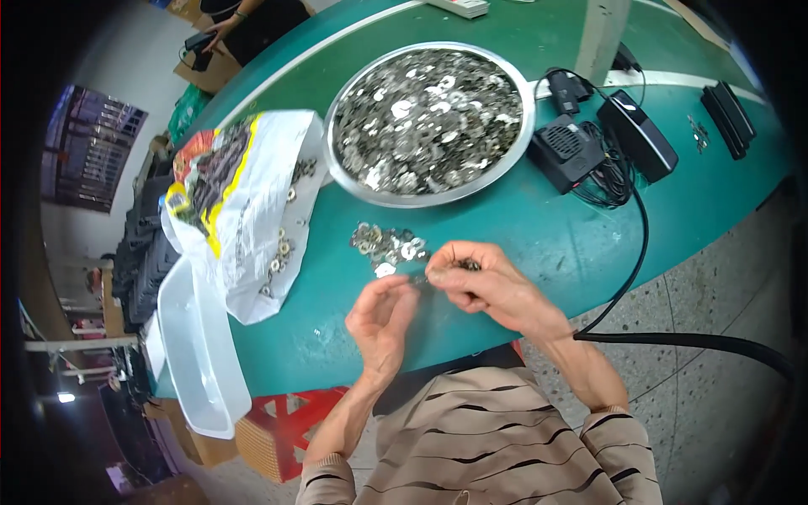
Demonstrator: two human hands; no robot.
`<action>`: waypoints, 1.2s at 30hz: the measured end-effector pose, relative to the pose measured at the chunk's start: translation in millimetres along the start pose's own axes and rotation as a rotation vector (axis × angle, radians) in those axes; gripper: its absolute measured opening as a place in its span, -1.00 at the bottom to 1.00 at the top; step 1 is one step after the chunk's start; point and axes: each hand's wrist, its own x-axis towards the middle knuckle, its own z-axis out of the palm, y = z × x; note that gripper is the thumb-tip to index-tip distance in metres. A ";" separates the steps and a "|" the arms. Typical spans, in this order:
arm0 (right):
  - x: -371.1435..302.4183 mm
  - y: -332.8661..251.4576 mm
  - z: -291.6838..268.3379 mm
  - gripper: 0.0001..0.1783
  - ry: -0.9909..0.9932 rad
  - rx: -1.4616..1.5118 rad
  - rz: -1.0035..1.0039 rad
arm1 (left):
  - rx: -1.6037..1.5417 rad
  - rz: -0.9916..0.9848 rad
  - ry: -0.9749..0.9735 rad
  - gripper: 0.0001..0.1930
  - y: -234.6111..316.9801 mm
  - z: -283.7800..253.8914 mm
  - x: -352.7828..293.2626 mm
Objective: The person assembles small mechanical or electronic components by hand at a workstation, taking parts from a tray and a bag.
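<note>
Over the near part of the green table, my left hand (383, 324) and my right hand (492, 286) meet fingertip to fingertip. Both are closed in a pinch. Small metal pieces (471, 264) show in the curl of my right hand. A tiny part between the fingertips is too small to name, and my left fingers hide what they grip. Just beyond my hands lies a loose pile of small metal washers (383, 241). Behind it stands a wide round metal basin (334, 172) filled with similar shiny pieces.
At left, a white printed sack (252, 210) carries some loose washers, beside a translucent plastic tub (198, 353). A black speaker-like box (566, 151), coiled cable and dark device (637, 135) sit at right. A thick black cable (690, 339) crosses the table edge. Another person's hand (223, 34) appears far left.
</note>
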 end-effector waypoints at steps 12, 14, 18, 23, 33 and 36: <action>51.7 -11.8 8.0 -0.84 -0.016 0.084 0.102 | 0.366 0.383 -0.050 -0.83 20.3 -27.8 61.8; 50.6 -8.9 1.8 -0.83 -0.027 0.110 0.064 | 0.480 0.503 -0.104 -0.81 14.4 -25.8 65.5; 46.4 -9.5 -4.3 -0.80 0.045 0.157 0.071 | 0.678 0.630 -0.217 -0.76 17.9 -25.2 61.2; 45.0 -8.1 -8.0 -0.79 -0.011 0.220 0.088 | 0.741 0.595 -0.451 -0.76 21.2 -30.0 55.4; 45.1 -6.3 -0.4 -0.82 0.003 0.118 0.086 | 0.799 0.615 -0.485 -0.85 19.6 -32.8 55.6; 45.0 -4.7 0.9 -0.81 0.016 0.110 0.088 | 0.619 0.576 -0.469 -0.87 22.0 -40.6 59.4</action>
